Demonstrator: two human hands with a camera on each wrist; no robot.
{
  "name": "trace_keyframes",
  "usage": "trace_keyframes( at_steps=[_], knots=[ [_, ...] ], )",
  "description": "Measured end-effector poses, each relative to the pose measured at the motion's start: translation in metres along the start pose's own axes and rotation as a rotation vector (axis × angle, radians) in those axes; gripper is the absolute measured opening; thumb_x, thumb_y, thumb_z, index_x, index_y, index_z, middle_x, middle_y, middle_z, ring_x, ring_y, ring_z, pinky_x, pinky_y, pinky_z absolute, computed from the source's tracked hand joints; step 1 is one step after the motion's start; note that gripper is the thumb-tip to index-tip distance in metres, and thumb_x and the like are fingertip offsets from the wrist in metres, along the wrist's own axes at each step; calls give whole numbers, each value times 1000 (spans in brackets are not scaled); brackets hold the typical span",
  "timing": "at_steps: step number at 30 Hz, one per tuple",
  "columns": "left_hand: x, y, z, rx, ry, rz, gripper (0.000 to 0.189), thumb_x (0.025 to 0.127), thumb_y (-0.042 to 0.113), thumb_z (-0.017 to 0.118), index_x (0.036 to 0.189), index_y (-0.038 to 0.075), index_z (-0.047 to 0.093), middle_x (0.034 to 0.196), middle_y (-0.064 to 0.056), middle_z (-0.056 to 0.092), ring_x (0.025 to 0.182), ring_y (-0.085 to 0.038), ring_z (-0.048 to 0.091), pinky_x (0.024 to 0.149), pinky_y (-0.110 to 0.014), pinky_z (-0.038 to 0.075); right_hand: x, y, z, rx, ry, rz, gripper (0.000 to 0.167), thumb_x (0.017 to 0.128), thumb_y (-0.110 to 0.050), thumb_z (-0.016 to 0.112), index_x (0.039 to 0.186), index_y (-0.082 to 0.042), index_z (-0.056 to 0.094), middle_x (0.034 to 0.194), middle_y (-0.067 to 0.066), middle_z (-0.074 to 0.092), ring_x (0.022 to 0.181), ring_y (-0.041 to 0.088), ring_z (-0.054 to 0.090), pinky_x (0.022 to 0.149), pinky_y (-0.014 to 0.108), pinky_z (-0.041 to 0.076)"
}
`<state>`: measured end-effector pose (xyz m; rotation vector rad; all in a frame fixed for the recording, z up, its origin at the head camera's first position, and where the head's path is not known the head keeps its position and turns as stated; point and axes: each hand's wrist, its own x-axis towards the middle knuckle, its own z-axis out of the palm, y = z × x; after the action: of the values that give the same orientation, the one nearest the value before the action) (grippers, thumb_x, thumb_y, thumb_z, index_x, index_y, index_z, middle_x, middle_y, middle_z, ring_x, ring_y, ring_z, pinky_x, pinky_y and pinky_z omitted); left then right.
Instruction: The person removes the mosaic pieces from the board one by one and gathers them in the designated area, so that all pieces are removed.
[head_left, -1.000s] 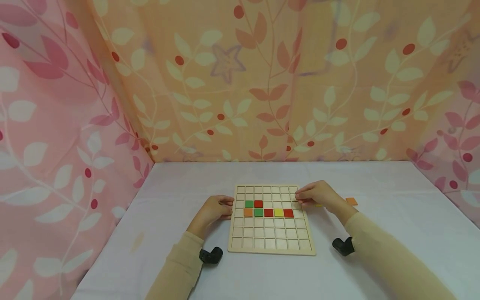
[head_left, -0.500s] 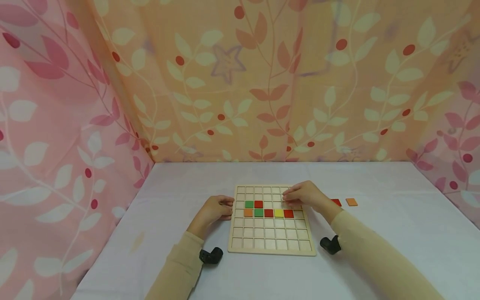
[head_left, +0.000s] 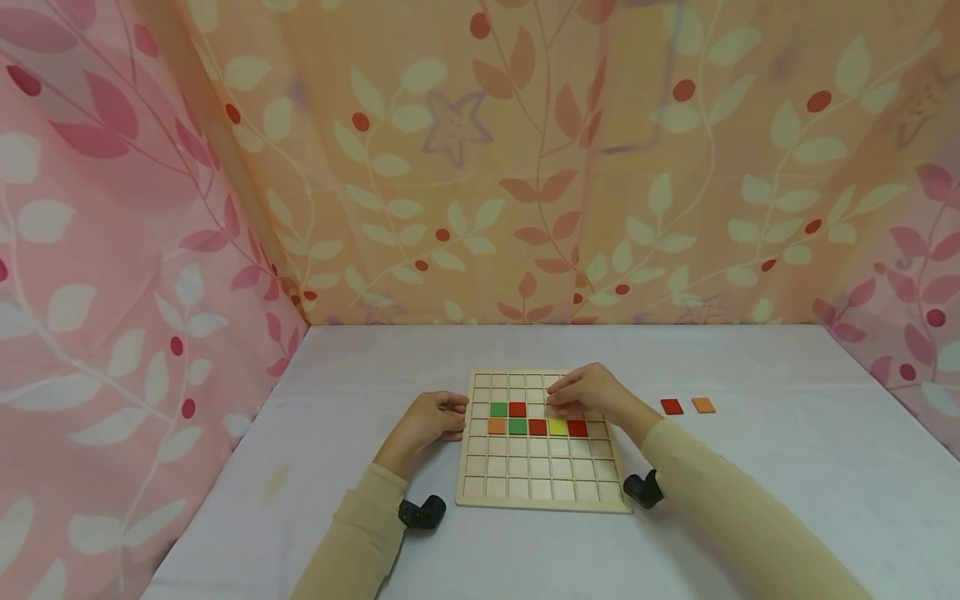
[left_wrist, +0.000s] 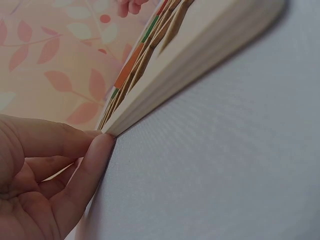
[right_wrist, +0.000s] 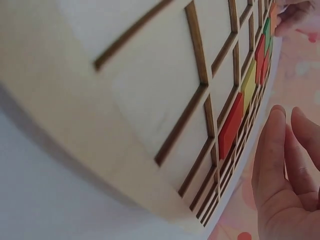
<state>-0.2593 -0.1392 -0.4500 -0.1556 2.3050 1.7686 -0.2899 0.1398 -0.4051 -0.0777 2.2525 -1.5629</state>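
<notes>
A square wooden grid board (head_left: 517,487) lies on the white-covered table. Its second filled row, nearer me, has an orange tile (head_left: 497,426), a green tile (head_left: 517,426), a red tile (head_left: 537,427), a yellow tile (head_left: 558,427) and another red tile (head_left: 577,428). Above them sit a green tile (head_left: 498,409) and a red tile (head_left: 517,409). My left hand (head_left: 433,416) pinches the board's left edge between thumb and finger (left_wrist: 55,140). Over the board's upper right my right hand (head_left: 588,390) hovers, thumb and fingertips close together; I cannot tell whether a tile is between them.
Right of the board lie a loose red tile (head_left: 672,407) and an orange tile (head_left: 703,405). A sliver of yellow shows beside my right wrist. Black wrist devices (head_left: 422,512) sit on both sleeves. Floral curtains (head_left: 525,167) stand behind and beside the table.
My right hand has moved left from the board's right edge to over its cells, uncovering the loose red tile. My left hand stays at the board's edge.
</notes>
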Motion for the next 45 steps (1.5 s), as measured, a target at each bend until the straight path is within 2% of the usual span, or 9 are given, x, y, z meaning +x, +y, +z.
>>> trace_keyframes(
  at_steps=[8,21,29,45],
  knots=[
    [-2,2,0,8,-2,-2,41,83,-15,64,123,-6,63,103,-15,64,78,-13,63,67,-28,62,6,-6,10,76,-12,87,30,91,-3,69,117,12,66,84,6,74,70,14,69,76,32,63],
    [-3,3,0,19,5,-9,41,84,-14,64,124,-5,63,104,-15,64,78,-14,63,68,-28,62,14,-11,28,133,-39,66,30,90,1,68,115,17,64,80,8,74,64,12,68,66,28,62],
    [-1,1,-1,4,-13,6,41,84,-13,63,124,-5,64,105,-15,64,80,-15,64,68,-27,62,18,-10,33,75,-31,78,24,89,1,69,109,14,68,89,16,76,65,12,69,65,27,62],
    [-2,1,0,13,-12,13,42,83,-13,63,125,-6,63,105,-15,63,78,-13,62,68,-26,62,22,-7,36,31,-19,114,16,87,-3,73,98,8,72,76,7,74,57,10,65,59,22,60]
  ],
)
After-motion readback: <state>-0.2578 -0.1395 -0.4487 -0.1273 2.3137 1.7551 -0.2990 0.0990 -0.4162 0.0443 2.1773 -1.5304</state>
